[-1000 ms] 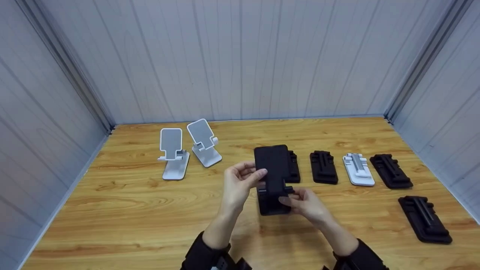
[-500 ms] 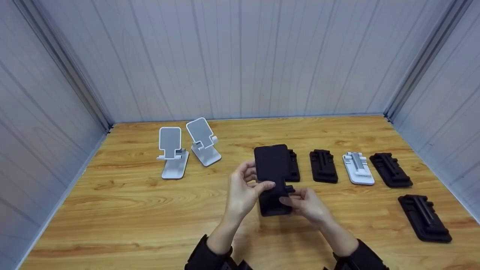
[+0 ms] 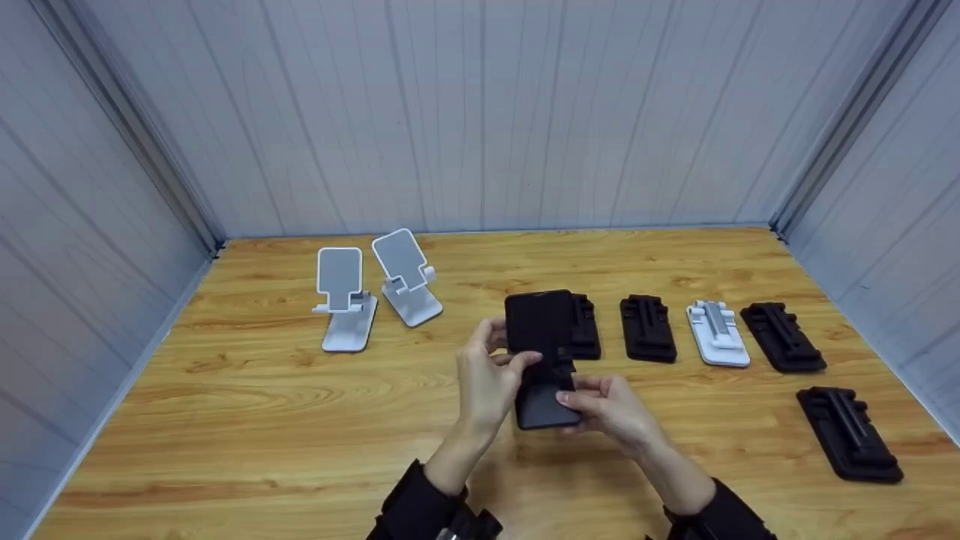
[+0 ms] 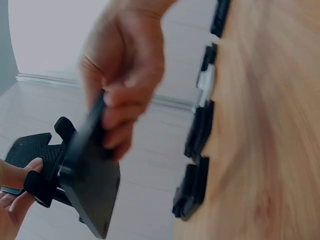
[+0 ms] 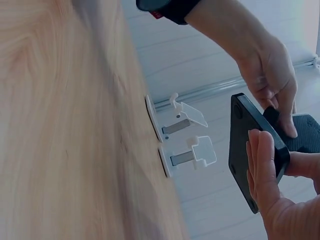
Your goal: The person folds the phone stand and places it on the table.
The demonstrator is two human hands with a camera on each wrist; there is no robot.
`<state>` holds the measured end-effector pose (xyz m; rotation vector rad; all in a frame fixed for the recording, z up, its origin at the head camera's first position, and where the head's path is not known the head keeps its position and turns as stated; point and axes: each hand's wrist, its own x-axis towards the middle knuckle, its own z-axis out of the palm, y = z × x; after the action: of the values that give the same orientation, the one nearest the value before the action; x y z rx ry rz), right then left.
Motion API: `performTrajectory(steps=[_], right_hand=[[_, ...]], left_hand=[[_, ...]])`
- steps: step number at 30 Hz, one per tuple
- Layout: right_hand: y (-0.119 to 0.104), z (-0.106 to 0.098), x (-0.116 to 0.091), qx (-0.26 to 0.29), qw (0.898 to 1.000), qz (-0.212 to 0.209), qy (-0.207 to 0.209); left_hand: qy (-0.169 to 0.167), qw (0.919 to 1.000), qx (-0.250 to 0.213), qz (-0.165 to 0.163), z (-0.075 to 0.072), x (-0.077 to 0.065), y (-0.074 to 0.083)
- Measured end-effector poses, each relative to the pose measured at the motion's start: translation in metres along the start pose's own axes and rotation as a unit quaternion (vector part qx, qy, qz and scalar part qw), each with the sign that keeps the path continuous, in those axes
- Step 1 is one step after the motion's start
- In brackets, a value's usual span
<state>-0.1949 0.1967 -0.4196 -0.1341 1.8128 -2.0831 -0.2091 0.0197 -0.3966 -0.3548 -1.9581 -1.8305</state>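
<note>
A black folding phone stand (image 3: 538, 322) is held above the table, its upper plate unfolded from the base (image 3: 546, 411). My left hand (image 3: 489, 375) grips it at the left, thumb across the front of the plate. In the left wrist view, that hand (image 4: 15, 187) pinches the stand near its hinge. My right hand (image 3: 611, 409) pinches the right edge of the base between thumb and fingers. In the right wrist view, the right fingers (image 5: 262, 160) lie flat along the base's underside. The plate partly hides another black stand (image 3: 586, 328) behind it.
Two unfolded white stands (image 3: 349, 324) (image 3: 414, 304) stand at the back left. Folded on the right lie a black stand (image 3: 648, 328), a white one (image 3: 718, 334) and two more black stands (image 3: 782, 337) (image 3: 850, 435). Panel walls (image 3: 480, 112) enclose the wooden table (image 3: 262, 420).
The upper plate has tilted relative to the base, baring more of the base's top. My left thumb has shifted down and then slightly up on the plate. Both hands keep their hold.
</note>
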Motion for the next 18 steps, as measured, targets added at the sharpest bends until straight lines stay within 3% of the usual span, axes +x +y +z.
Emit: performTrajectory(steps=[10, 18], right_hand=[[0.002, 0.004, -0.001, 0.035, 0.999, 0.016, -0.007], [0.001, 0.007, -0.004, 0.045, 0.999, 0.023, -0.009]], left_hand=[[0.006, 0.9896, 0.115, 0.086, -0.001, 0.010, -0.020], [0.015, 0.9786, 0.157, 0.132, -0.001, 0.013, -0.029]])
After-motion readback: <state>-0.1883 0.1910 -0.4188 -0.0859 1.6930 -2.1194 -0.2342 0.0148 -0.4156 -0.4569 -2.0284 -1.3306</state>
